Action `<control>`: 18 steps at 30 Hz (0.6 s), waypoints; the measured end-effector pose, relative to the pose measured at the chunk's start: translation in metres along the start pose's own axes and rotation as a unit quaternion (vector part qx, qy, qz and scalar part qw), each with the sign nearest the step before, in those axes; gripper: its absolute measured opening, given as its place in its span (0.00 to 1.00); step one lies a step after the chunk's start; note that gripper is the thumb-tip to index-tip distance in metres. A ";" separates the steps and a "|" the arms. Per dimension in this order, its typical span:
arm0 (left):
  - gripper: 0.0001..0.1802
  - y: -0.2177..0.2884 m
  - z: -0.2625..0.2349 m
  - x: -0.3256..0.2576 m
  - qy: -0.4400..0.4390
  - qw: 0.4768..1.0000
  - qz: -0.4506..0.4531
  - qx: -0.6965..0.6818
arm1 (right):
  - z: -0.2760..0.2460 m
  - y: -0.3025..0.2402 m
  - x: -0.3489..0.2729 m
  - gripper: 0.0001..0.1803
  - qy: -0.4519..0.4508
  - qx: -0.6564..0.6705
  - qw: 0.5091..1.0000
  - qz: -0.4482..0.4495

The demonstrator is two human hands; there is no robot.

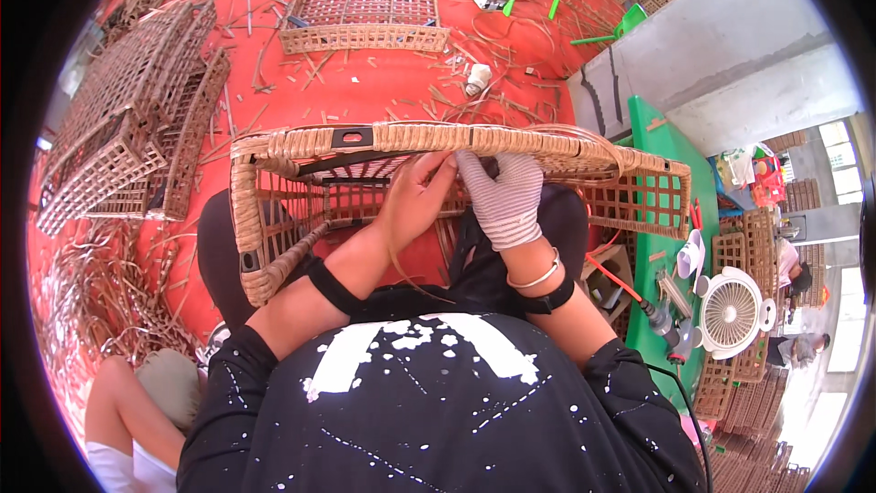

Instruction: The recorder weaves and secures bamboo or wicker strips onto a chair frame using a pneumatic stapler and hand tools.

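Note:
A large brown woven basket [538, 139] with a thickly wrapped rim lies across my lap. My bare left hand [420, 194] is inside it just under the top rim, its fingers pinched together at the wrapping. From this hand a thin brown weaving strip [395, 260] curls down toward my shirt. Right beside it, my right hand [504, 199], in a grey striped glove, has its fingers bent at the same stretch of rim. The fingertips of both hands are partly hidden by the rim.
Woven frames [119, 128] are stacked at left, and another woven basket [360, 5] lies ahead. Loose strips litter the red floor covering [319, 96]. On the right, a green table [671, 141] holds a white fan [732, 310] and a power tool [659, 318]. A person [137, 411] sits at lower left.

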State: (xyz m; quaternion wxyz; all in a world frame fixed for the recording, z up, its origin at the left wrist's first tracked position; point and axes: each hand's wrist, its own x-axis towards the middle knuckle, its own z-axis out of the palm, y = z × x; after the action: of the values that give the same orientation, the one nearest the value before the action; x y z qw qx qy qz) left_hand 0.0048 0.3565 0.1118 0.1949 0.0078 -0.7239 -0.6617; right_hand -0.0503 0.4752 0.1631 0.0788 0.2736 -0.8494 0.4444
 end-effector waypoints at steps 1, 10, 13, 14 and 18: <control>0.15 0.000 0.001 0.001 0.020 0.999 0.018 -0.018 | 0.002 0.001 0.000 0.11 0.000 0.000 1.000 -0.002; 0.25 0.002 -0.001 -0.017 0.018 0.993 0.105 0.049 | -0.001 -0.015 0.000 0.11 0.028 -0.036 0.999 -0.013; 0.26 -0.001 0.003 -0.020 0.015 0.989 0.139 0.048 | -0.001 -0.012 0.000 0.09 0.049 0.013 0.999 -0.002; 0.26 0.000 0.003 -0.021 0.015 0.989 0.139 0.048 | 0.000 -0.010 0.000 0.08 0.052 0.008 0.999 -0.013; 0.25 0.004 -0.002 -0.020 0.000 0.996 0.093 0.000 | -0.004 -0.008 0.000 0.08 0.013 0.060 0.998 0.029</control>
State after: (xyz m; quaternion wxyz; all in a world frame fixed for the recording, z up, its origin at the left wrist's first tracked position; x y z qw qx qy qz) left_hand 0.0249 0.3605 0.1106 0.2560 -0.0594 -0.7216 -0.6405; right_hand -0.0460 0.4749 0.1716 0.0608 0.2474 -0.8277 0.5000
